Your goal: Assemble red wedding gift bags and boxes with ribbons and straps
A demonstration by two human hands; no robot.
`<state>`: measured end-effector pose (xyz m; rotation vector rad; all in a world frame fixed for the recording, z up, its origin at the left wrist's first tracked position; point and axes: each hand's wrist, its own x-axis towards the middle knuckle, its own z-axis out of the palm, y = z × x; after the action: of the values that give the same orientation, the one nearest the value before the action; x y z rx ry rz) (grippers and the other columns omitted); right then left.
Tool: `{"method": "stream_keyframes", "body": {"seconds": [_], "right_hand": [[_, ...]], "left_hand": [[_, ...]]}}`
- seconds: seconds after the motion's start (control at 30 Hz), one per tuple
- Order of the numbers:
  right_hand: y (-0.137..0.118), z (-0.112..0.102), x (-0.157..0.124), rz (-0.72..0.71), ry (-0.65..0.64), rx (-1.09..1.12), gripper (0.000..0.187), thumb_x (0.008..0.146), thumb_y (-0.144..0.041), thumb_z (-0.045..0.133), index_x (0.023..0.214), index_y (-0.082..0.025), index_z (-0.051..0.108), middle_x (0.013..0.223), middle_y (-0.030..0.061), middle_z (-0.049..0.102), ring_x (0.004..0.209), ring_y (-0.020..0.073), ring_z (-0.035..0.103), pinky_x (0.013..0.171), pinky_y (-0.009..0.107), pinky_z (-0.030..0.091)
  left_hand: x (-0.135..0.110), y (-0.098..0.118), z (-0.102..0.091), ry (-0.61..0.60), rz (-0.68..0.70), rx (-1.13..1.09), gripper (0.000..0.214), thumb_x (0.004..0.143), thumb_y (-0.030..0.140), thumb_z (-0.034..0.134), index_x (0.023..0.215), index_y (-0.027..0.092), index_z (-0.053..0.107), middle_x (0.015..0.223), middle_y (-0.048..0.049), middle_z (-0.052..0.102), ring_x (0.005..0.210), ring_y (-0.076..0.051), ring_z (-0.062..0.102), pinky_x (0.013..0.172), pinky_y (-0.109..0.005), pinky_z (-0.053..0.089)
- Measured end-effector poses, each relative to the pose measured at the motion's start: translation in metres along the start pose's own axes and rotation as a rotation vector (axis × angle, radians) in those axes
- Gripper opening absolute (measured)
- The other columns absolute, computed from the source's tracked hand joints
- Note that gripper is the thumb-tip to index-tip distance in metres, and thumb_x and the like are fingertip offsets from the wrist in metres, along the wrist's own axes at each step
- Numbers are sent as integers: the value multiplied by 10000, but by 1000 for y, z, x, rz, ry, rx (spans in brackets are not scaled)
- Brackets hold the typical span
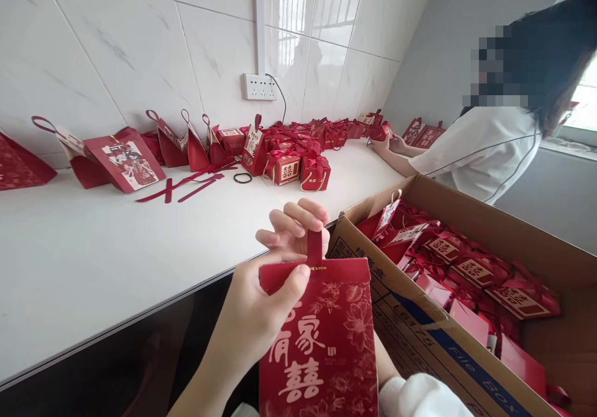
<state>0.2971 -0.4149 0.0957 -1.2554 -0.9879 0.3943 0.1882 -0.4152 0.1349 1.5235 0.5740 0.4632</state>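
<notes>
A red paper gift box (345,336) with white lettering and pale flower prints is held upright in front of me. My left hand (265,305) grips its top left edge, thumb pressed on the front near a small gold fastening; the other fingers are largely hidden behind. From the top rises a dark red ribbon loop (314,248). My right hand (301,221) reaches up behind the box with curled fingers closed at the loop's upper end. Its palm and wrist are mostly covered by the box.
A cardboard carton (420,317) full of red gift boxes stands at right. On the white counter (93,267) are upright red bags (125,162), loose ribbon strips (200,187), a black band (242,178) and clustered small boxes (285,169). A co-worker (489,143) handles a red box beyond.
</notes>
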Motion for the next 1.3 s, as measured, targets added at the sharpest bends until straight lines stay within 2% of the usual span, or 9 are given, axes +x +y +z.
{"method": "stream_keyframes", "body": {"seconds": [0.13, 0.33, 0.57, 0.73, 0.83, 0.93, 1.07, 1.2, 1.3], "right_hand": [[2, 4, 2, 73, 128, 109, 665, 893, -647, 1, 970, -296, 561, 753, 9, 565, 744, 140, 531, 697, 358, 459], [4, 9, 2, 93, 142, 295, 770, 828, -690, -106, 974, -314, 550, 754, 9, 554, 695, 148, 499, 662, 371, 441], [13, 4, 0, 67, 48, 628, 559, 823, -742, 180, 770, -309, 530, 642, -10, 474, 654, 160, 466, 646, 378, 428], [19, 3, 2, 39, 14, 682, 482, 744, -763, 377, 727, -302, 517, 621, -13, 449, 623, 167, 446, 623, 366, 446], [16, -13, 7, 101, -26, 701, 387, 708, -672, 558, 753, -288, 565, 681, -4, 522, 645, 163, 495, 665, 363, 481], [6, -42, 5, 181, 18, 640, 396, 743, -636, 558, 786, -250, 635, 733, 21, 602, 670, 169, 560, 706, 361, 500], [-15, -66, -15, 53, 24, 261, 376, 815, -555, 540, 835, -216, 700, 784, 43, 667, 799, 192, 611, 790, 341, 482], [-36, -59, -34, 80, -71, -130, 187, 812, -359, 625, 888, -203, 695, 853, 32, 693, 811, 175, 622, 741, 279, 470], [-41, -51, -36, 51, -18, -149, 170, 805, -323, 623, 728, -177, 662, 691, 8, 662, 661, 140, 598, 631, 245, 461]], "left_hand": [[0, 1, 1, 5, -34, -35, 269, 735, 393, 603, 867, 177, 696, 534, 9, 580, 525, -158, 574, 504, -252, 448], [-1, 1, 1, 41, -53, -64, 314, 725, 394, 617, 944, 181, 686, 624, -9, 640, 574, -165, 596, 541, -259, 474], [1, -2, 0, 33, -17, 20, 282, 727, 450, 625, 775, 176, 676, 553, 10, 578, 545, -141, 547, 522, -231, 414], [4, -5, -4, 23, -1, 49, 265, 723, 432, 622, 691, 172, 661, 537, 22, 527, 516, -109, 460, 523, -223, 376], [5, -7, -11, 36, 43, 33, 257, 734, 411, 611, 630, 176, 617, 528, 32, 476, 503, -102, 426, 504, -217, 356], [5, -9, -19, 82, 95, 85, 270, 759, 404, 585, 601, 186, 563, 537, 41, 421, 471, -92, 379, 460, -213, 315], [6, -13, -23, 180, 203, 223, 251, 778, 373, 577, 611, 187, 597, 562, 29, 474, 509, -105, 441, 500, -214, 361], [6, -16, -17, 164, 251, 261, 191, 779, 314, 581, 652, 191, 654, 612, 21, 567, 574, -111, 518, 581, -209, 413], [4, -15, -15, 116, 243, 282, 180, 773, 291, 575, 647, 189, 653, 618, 21, 582, 572, -110, 527, 576, -208, 416]]}}
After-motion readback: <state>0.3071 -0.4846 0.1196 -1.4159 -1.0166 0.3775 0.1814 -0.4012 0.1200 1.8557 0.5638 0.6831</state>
